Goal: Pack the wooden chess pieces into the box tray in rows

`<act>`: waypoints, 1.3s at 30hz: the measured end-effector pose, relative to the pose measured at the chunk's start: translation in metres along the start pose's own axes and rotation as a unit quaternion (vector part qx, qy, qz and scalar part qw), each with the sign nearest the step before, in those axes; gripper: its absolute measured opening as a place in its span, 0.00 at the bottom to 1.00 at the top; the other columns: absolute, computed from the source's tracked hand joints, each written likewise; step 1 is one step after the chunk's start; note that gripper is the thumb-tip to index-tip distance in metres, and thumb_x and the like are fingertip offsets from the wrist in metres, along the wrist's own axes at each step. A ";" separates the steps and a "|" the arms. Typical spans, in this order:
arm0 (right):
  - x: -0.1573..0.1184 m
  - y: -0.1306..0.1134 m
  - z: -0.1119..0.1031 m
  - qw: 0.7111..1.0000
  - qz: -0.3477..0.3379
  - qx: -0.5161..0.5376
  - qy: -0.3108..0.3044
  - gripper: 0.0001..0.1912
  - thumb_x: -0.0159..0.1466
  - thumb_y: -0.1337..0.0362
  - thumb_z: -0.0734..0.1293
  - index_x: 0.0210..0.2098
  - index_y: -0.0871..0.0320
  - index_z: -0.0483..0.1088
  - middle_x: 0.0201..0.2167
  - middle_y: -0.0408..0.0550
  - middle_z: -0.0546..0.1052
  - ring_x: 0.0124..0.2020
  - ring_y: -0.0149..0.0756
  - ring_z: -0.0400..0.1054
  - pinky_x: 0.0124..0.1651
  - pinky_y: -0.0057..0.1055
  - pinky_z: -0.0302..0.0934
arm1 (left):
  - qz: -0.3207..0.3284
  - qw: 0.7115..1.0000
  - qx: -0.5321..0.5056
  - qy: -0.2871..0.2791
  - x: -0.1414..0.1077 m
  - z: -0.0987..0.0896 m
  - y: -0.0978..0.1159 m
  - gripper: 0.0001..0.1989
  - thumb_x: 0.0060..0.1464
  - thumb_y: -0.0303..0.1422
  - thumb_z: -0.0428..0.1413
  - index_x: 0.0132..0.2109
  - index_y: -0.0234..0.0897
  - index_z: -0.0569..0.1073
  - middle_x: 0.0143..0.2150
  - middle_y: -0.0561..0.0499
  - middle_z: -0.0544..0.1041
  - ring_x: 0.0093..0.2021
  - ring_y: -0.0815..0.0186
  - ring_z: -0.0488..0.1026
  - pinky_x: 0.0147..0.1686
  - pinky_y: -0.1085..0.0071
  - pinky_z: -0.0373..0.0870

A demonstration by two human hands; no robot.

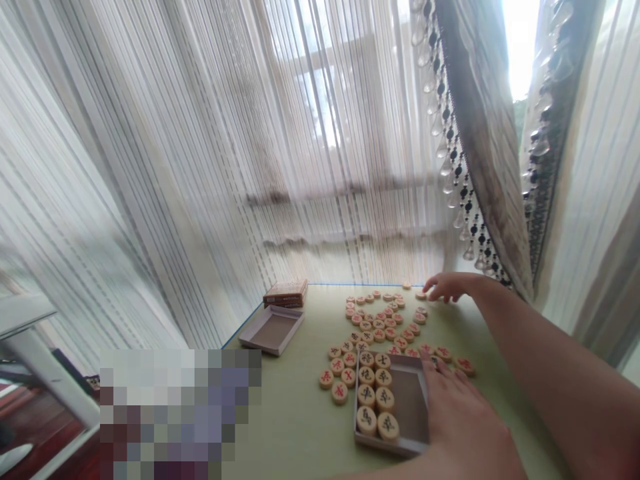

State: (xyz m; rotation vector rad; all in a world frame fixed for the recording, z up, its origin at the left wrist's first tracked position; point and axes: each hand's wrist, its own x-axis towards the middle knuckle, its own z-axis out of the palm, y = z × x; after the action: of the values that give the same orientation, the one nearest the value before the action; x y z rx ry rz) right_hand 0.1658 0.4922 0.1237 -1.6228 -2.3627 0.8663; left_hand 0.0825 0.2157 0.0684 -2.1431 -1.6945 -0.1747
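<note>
My right hand (447, 287) reaches to the far right of the table. Its fingers are apart, and a fingertip is at or just above a round xiangqi piece (421, 295). My left hand (463, 417) lies over the right wall of a shallow open box (410, 393), fingers stretched forward beside the pieces there; its thumb is hidden. Two columns of black-marked pieces (367, 396) stand face up along the box's left side, and its grey floor shows to their right. Beyond the box, many red- and black-marked pieces (379, 335) are spread on the table.
A second shallow tray (273, 330) lies on the green tabletop (295, 400) at the left. Behind it sits a brown flat box (286, 293). One piece (407, 285) is near the far table edge. Striped curtains (320, 147) hang just behind the table.
</note>
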 end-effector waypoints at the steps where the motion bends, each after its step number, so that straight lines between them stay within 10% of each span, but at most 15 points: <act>1: -0.002 -0.002 -0.002 0.999 0.024 -0.001 -0.023 0.24 0.36 0.59 0.73 0.35 0.55 0.74 0.24 0.49 0.75 0.26 0.39 0.68 0.28 0.34 0.63 | 0.008 1.000 0.007 -0.002 0.000 -0.003 -0.001 0.26 0.52 0.37 0.47 0.52 0.20 0.66 0.51 0.27 0.67 0.53 0.42 0.63 0.52 0.38 0.52; 12: -0.046 -0.117 0.012 0.979 -0.166 -0.043 -0.111 0.24 0.47 0.58 0.69 0.44 0.53 0.72 0.36 0.48 0.75 0.29 0.31 0.65 0.28 0.25 0.57 | 0.035 0.997 0.043 -0.059 0.001 -0.030 -0.007 0.26 0.54 0.38 0.46 0.53 0.19 0.64 0.51 0.28 0.67 0.52 0.45 0.64 0.55 0.44 0.52; 25: -0.045 -0.152 0.065 0.949 -0.214 -0.140 -0.184 0.25 0.47 0.53 0.68 0.45 0.49 0.71 0.34 0.45 0.74 0.29 0.31 0.64 0.29 0.26 0.56 | 0.031 0.999 0.024 -0.027 0.002 -0.015 -0.002 0.25 0.49 0.39 0.50 0.52 0.29 0.69 0.50 0.33 0.69 0.52 0.42 0.64 0.51 0.41 0.54; 39: -0.044 -0.154 0.084 0.948 -0.250 -0.190 -0.042 0.20 0.47 0.51 0.67 0.38 0.54 0.72 0.35 0.47 0.74 0.32 0.37 0.66 0.30 0.28 0.55 | 0.004 0.999 -0.042 0.013 0.003 0.010 0.001 0.25 0.44 0.37 0.54 0.52 0.36 0.69 0.51 0.38 0.70 0.55 0.40 0.57 0.50 0.41 0.53</act>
State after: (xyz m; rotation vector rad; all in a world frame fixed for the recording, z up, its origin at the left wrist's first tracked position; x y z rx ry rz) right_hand 0.0234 0.3831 0.1458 -0.9934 -2.9404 0.4014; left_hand 0.0828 0.2216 0.0600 -2.1979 -1.6919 -0.2732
